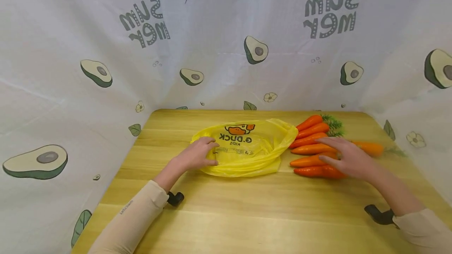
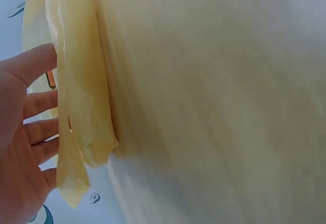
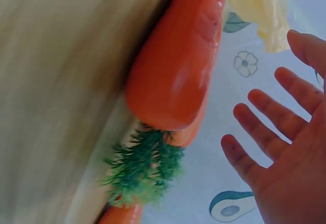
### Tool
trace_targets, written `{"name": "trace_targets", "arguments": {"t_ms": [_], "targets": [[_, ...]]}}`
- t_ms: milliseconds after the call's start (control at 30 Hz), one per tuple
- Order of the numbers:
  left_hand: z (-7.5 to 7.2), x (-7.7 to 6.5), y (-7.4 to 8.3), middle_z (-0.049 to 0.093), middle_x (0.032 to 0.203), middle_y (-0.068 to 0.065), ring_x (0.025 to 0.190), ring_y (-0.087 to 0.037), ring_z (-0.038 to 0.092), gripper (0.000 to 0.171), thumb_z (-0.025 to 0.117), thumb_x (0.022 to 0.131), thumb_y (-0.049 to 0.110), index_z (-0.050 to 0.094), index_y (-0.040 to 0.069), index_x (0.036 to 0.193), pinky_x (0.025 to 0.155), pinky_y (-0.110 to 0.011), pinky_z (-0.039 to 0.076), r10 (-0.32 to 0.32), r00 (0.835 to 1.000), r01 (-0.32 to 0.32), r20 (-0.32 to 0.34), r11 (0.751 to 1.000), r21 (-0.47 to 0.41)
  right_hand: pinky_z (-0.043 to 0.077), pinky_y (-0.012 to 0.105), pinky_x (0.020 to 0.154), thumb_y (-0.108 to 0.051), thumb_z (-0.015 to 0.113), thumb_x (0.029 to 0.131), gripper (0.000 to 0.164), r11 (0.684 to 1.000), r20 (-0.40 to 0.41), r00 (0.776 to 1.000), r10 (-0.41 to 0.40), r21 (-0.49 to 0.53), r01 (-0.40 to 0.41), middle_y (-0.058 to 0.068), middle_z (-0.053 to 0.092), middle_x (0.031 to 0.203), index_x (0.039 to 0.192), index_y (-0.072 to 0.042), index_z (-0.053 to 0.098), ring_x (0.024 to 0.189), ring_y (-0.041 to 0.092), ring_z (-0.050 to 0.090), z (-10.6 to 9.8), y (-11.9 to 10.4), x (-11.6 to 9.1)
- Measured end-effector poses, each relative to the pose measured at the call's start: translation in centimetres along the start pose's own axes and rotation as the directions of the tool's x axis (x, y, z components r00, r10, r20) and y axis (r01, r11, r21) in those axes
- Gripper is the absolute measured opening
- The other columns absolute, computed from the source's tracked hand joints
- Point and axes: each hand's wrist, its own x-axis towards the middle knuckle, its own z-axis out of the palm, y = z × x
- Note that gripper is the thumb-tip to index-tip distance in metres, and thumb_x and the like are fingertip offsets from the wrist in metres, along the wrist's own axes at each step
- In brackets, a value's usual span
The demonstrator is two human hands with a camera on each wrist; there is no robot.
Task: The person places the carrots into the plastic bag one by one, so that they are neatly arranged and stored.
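Observation:
A yellow plastic bag (image 1: 259, 150) with a duck print lies spread on the table, its mouth rim bunched toward the near side. My left hand (image 1: 195, 154) is at the bag's left end, fingers spread and slightly bent. In the left wrist view the fingertips meet the hanging edge of the bag (image 2: 84, 81), which partly hides them. Several toy carrots (image 1: 308, 140) lie in a row right of the bag, tips toward it. Over the nearer carrots hovers my right hand (image 1: 351, 158); the right wrist view shows its fingers (image 3: 275, 114) spread, holding nothing, apart from a carrot (image 3: 175, 61).
Green carrot tops (image 1: 332, 122) stick out on the right side of the row. The wooden table (image 1: 240, 214) extends toward me. A white cloth (image 1: 219, 50) printed with avocados hangs behind and at both sides. Dark strap parts (image 1: 379, 214) sit at both wrists.

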Motion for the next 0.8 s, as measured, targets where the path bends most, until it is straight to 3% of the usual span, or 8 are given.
{"name": "trace_targets", "arguments": {"t_ms": [100,333,567,800], "targets": [[0.3,0.0,0.2,0.043,0.157,-0.012,0.146,-0.032,0.037,0.072,0.072,0.089,0.052,0.053,0.013,0.147,0.121,-0.048,0.028,-0.007,1.000,0.007,-0.004,0.999,0.049,0.036,0.073,0.099,-0.031,0.075,0.092,0.055,1.000,0.001,1.000,0.019,0.005,-0.019,0.029,0.056,0.139,0.137,-0.005,0.059,0.128,0.056,0.046,0.0,0.0,-0.4],[-0.2,-0.4,0.9,0.046,0.154,-0.007,0.145,-0.029,0.038,0.075,0.066,0.088,0.065,0.054,0.020,0.146,0.117,-0.065,0.023,-0.042,0.998,0.053,-0.055,0.974,0.219,0.040,0.070,0.095,-0.028,0.074,0.092,0.053,1.000,-0.018,1.000,0.022,0.008,-0.022,0.027,0.059,0.136,0.136,-0.003,0.060,0.125,0.053,0.049,0.4,0.6,-1.4],[-0.1,-0.7,1.0,0.042,0.158,-0.009,0.147,-0.031,0.035,0.075,0.060,0.092,0.065,0.048,0.020,0.151,0.119,-0.060,0.026,-0.052,0.999,0.049,0.010,0.984,0.171,0.039,0.073,0.092,-0.029,0.078,0.089,0.056,1.000,-0.023,1.000,0.001,0.006,-0.001,0.027,0.059,0.136,0.136,-0.006,0.059,0.122,0.055,0.049,0.6,1.3,-2.0],[0.2,-0.7,0.9,0.037,0.161,-0.010,0.149,-0.031,0.031,0.077,0.060,0.092,0.064,0.044,0.020,0.154,0.119,-0.059,0.026,-0.060,0.996,0.051,0.063,0.989,0.137,0.042,0.066,0.093,-0.037,0.080,0.085,0.064,0.999,0.023,1.000,0.019,0.027,-0.020,0.021,0.063,0.134,0.136,-0.005,0.060,0.121,0.049,0.053,0.7,1.2,-2.5]]}}
